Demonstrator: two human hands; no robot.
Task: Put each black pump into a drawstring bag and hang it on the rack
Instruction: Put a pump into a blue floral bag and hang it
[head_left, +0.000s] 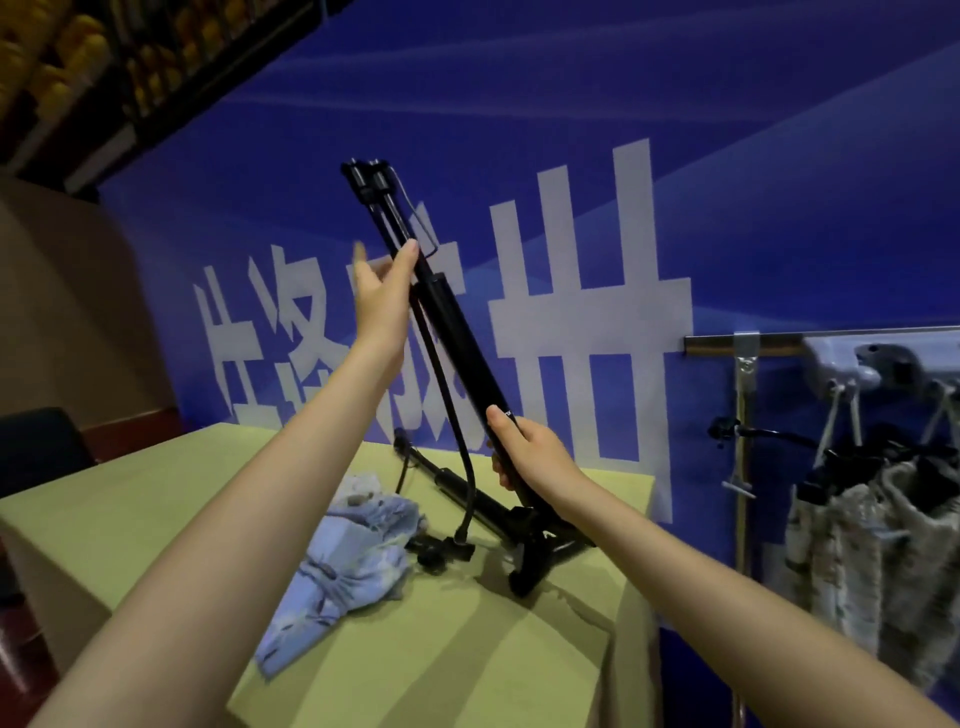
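Head view: right hand (524, 452) grips the lower barrel of a black pump (457, 332) held tilted above the desk (467, 649); left hand (384, 296), fingers spread, touches its upper rod (a blue drawstring bag (343, 566) lies below).

The right hand (524, 447) grips a black pump (457, 322) low on its barrel, tilting it above the tabletop (467, 649); the left hand (384, 296) touches its upper shaft with straight fingers. A blue drawstring bag (343, 561) and a second pump (467, 493) lie near the tabletop's far edge. Bagged pumps (872, 519) hang on the rack (779, 343) off its right edge.
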